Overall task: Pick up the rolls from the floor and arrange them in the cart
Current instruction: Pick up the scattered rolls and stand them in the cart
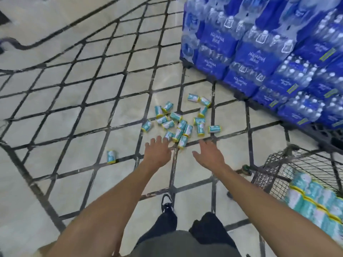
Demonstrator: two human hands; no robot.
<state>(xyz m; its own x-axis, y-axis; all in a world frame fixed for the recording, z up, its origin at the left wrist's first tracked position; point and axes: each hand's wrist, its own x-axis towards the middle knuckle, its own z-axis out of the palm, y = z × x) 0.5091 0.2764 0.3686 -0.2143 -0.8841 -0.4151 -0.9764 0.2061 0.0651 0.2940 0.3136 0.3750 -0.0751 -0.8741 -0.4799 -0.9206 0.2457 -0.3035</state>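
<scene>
Several small teal-and-white rolls with yellow ends lie scattered in a pile (178,123) on the tiled floor ahead of me. One roll (111,156) lies apart to the left. My left hand (157,153) stretches toward the near edge of the pile, fingers apart, holding nothing. My right hand (208,154) reaches out beside it, also open and empty, just short of the rolls. The wire cart (274,175) stands at the lower right, with rows of the same rolls (315,201) packed inside it.
Stacked blue packs of bottled water (269,52) on a dark pallet fill the upper right, close behind the pile. The pale floor carries a dark diamond grid. My legs and one shoe (167,203) show below.
</scene>
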